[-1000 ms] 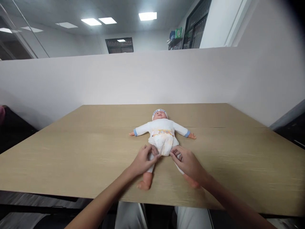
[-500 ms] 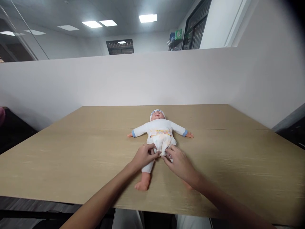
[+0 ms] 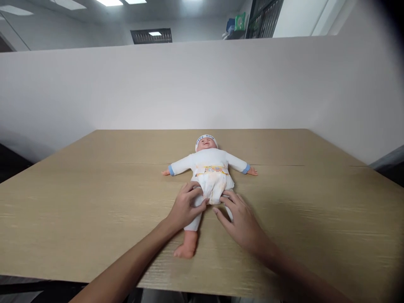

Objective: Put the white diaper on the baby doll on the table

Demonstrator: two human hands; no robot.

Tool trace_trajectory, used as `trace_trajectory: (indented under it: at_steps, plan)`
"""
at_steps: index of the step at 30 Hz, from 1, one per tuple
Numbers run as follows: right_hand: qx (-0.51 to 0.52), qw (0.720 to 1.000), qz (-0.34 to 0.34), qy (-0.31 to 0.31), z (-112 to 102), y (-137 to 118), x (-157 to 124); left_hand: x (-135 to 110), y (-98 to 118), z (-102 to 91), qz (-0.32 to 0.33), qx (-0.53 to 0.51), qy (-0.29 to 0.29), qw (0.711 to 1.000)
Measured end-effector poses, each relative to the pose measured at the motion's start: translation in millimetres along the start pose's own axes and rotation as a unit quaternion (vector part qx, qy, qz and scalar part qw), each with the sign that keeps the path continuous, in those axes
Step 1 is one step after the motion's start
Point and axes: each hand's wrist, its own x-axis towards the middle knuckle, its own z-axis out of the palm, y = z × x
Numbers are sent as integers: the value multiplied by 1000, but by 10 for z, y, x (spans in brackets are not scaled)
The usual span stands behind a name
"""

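While the doll (image 3: 208, 166) lies face-up at centre frame on the table (image 3: 78, 202), its long axis runs straight up the picture. Head points toward the partition wall (image 3: 126, 84), feet toward the lower edge, arms spread to either side. Diaper (image 3: 215, 185) is wrapped about the hips, just above both hands.

Left hand (image 3: 186, 207), left of centre: fingers curled over the top of the doll's leg (image 3: 190, 237) where it leaves the diaper, thumb tucked in on the crotch side. It is grasping the thigh; cannot tell whether the diaper's hem is pinched too. The bare foot pokes out below the wrist.

Right hand (image 3: 241, 221), right of centre: flat and loose, fingers spread, lying over the doll's other leg, which it hides. Fingertips touch the diaper's lower edge; nothing gripped.

Relation noted: the diaper sits up-frame of both hands and between them. Left hand is the nearer, closed right at its edge. Right hand sits slightly lower in frame and meets the diaper with fingertips only.
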Motion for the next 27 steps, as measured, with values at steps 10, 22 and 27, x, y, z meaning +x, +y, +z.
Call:
trace_trajectory:
  at_steps: [10, 22, 27]
  plan:
    - [1, 999, 32, -7, -12, -30, 64, 18, 27, -4, -52, -8, -36, 998]
    - [118, 980, 160, 22, -105, 219, 165, -20, -61, 123, -172, -184, 57, 966]
    - [85, 984, 154, 4, -191, 212, 162, -76, -54, 132, -202, -207, 77, 954]
